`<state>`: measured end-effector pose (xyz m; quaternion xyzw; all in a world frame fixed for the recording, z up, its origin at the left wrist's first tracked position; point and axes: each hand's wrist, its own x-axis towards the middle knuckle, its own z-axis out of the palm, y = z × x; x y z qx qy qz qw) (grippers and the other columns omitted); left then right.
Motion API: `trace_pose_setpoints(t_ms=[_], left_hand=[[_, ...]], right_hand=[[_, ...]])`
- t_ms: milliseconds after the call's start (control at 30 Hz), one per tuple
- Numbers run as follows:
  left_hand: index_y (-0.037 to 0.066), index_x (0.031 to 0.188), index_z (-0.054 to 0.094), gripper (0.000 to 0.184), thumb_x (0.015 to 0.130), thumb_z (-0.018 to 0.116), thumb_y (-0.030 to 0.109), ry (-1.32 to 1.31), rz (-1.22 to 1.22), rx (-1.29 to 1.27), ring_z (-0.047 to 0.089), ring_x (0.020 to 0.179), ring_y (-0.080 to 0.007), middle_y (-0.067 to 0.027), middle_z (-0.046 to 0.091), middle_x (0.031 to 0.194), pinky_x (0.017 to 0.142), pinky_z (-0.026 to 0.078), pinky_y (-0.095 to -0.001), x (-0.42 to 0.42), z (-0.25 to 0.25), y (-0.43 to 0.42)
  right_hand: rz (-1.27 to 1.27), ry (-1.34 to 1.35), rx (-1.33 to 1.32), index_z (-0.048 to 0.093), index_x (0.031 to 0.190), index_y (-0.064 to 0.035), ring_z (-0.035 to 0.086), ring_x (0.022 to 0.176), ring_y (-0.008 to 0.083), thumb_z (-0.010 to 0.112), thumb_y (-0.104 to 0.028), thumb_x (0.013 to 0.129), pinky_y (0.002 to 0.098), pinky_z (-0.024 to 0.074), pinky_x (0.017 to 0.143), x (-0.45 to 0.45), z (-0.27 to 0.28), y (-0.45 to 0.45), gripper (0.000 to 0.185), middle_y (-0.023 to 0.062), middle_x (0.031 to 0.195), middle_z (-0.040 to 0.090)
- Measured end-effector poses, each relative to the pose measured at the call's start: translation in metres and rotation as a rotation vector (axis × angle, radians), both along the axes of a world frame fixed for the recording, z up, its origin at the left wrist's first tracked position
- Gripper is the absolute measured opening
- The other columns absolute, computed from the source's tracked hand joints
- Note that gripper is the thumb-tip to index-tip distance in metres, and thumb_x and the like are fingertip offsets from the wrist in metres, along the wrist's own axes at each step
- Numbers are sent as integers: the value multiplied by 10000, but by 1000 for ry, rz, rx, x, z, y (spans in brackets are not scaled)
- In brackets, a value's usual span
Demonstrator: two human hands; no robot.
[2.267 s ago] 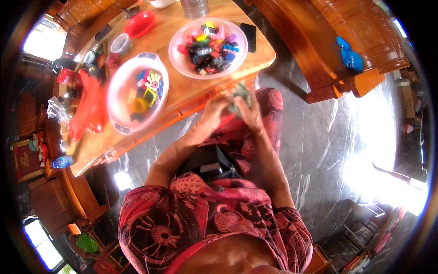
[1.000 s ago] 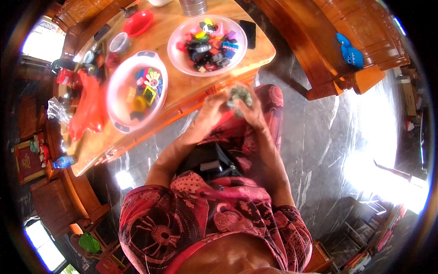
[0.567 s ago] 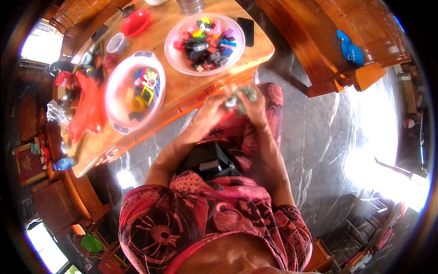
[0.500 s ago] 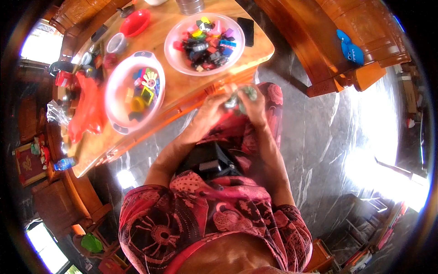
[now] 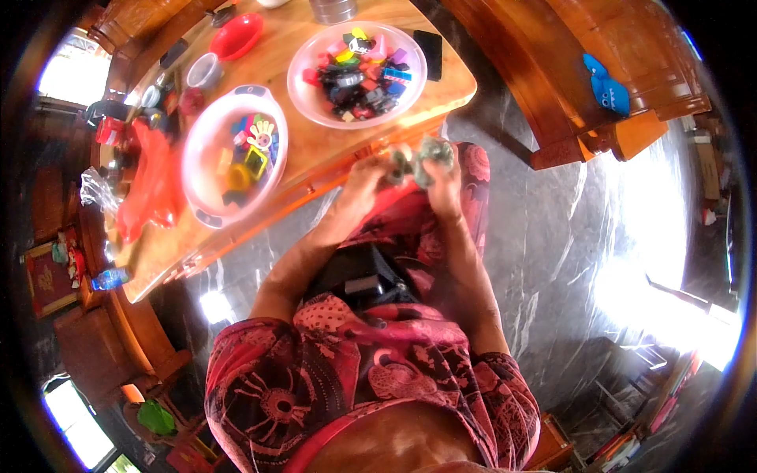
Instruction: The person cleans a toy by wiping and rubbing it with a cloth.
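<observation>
Over my lap, at the front edge of the table, both hands are raised close together. My right hand (image 5: 445,188) is closed on a crumpled grey-green cloth (image 5: 435,153) that bulges above the fingers. My left hand (image 5: 366,180) is closed beside it, with a small dark greenish piece (image 5: 400,165) at its fingertips. Blur hides whether that piece is part of the cloth or a separate item. Just beyond the hands stands a round pale basin (image 5: 298,98) heaped with mixed plastic toys. Left of it, an oval white tub (image 5: 192,158) holds fewer toys, including a yellow hand shape.
On the wooden table (image 5: 315,150) lie a black phone (image 5: 428,55), a red bowl (image 5: 236,37), a clear small tub (image 5: 204,72) and a red plastic bag (image 5: 146,189). A metal tin (image 5: 333,10) stands at the back. A blue toy (image 5: 607,87) rests on the wooden bench at right.
My hands have drawn slightly apart, and more of the grey-green cloth shows above my right hand. The basins and other table items stay in place.
</observation>
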<state>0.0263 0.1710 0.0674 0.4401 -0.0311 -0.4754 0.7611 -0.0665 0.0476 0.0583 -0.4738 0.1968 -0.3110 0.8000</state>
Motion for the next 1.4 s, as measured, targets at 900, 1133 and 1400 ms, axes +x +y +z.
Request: trace_pose_setpoints(t_ms=[900, 1133, 1400], left_hand=[[10, 878, 602, 130, 789, 647, 94, -83, -174, -75, 569, 736, -134, -50, 615, 819, 652, 464, -255, 5, -15, 9], [-25, 928, 562, 139, 815, 579, 53, -2, -158, -125, 590, 763, -215, -116, 596, 887, 603, 523, -363, 0, -6, 13], [-5, 1015, 528, 191, 841, 546, 70, 154, -207, -119, 588, 725, -189, -105, 587, 886, 569, 520, -326, 8, -7, 20]], right_hand=[[50, 49, -350, 585, 1008, -27, 563, 712, 104, 507, -143, 861, 218, 458, 645, -4, 12, 6, 203, 31, 825, 609], [356, -126, 54, 367, 1255, -46, 495, 1001, 160, 509, -130, 808, 284, 407, 853, -15, 5, 2, 476, 71, 1129, 513], [497, -88, -79, 416, 1256, -46, 505, 989, 142, 597, -65, 794, 262, 394, 869, -26, 10, 14, 497, 34, 1090, 540]])
